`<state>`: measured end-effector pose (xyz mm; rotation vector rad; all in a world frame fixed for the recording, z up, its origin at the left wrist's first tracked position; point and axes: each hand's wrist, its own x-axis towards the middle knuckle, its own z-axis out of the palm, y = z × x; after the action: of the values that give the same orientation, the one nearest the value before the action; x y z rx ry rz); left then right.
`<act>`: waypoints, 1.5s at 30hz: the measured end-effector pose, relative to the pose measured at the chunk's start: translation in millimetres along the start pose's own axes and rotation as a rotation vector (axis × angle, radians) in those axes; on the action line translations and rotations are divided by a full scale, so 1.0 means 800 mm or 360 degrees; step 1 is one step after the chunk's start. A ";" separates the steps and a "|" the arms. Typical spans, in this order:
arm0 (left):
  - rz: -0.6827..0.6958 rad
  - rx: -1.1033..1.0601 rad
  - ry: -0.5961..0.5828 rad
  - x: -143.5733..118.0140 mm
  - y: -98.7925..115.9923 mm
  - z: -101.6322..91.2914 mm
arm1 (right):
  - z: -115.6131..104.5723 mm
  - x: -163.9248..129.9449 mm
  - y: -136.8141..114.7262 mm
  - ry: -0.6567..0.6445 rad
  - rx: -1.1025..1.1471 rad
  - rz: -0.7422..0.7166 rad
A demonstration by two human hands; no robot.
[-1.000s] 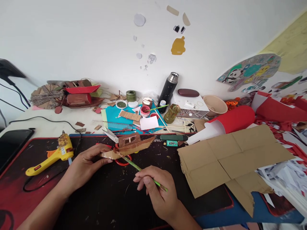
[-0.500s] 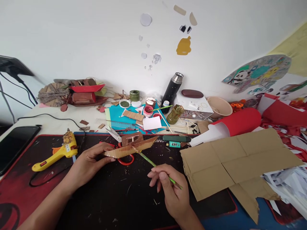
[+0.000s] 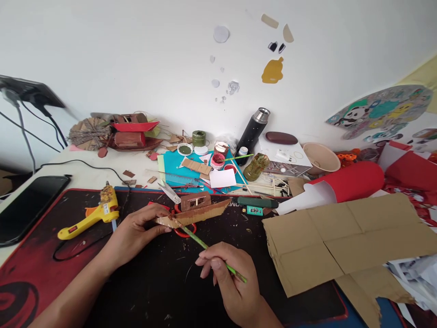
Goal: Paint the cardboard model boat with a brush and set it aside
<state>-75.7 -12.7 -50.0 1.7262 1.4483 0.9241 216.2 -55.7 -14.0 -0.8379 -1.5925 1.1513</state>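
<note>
My left hand (image 3: 134, 232) grips the left end of a small cardboard boat (image 3: 200, 212) with a brown cabin on top, held just above the black desk mat (image 3: 150, 291). My right hand (image 3: 230, 280) holds a thin green paintbrush (image 3: 205, 246) like a pen. The brush tip touches the boat's hull near its left end. Red-handled scissors (image 3: 186, 229) lie under the boat.
A yellow glue gun (image 3: 90, 216) lies left on the mat, a dark tablet (image 3: 29, 205) further left. Flattened cardboard (image 3: 341, 239) covers the right. Paint pots (image 3: 217, 160), a black flask (image 3: 254, 132), a finished red boat model (image 3: 131, 134) and red paper rolls (image 3: 344, 182) stand behind.
The brush tip slid from the middle of the hull toward its left end. The camera view drifted, so everything shifted slightly right and down.
</note>
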 end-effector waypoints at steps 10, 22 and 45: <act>-0.0002 0.0003 -0.0020 0.001 0.003 0.000 | -0.019 -0.011 0.002 0.0108 0.0045 0.0076; 0.0068 -0.0117 0.0023 -0.001 0.003 0.002 | -0.007 -0.004 -0.004 0.0007 0.0015 0.0022; 0.0103 -0.0188 0.0042 0.000 0.003 0.004 | -0.006 0.005 -0.005 -0.0060 0.0025 -0.0055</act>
<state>-71.7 -13.4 -49.6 1.6879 1.3336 1.0491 219.6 -51.9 -8.6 -0.7800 -1.6207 1.1599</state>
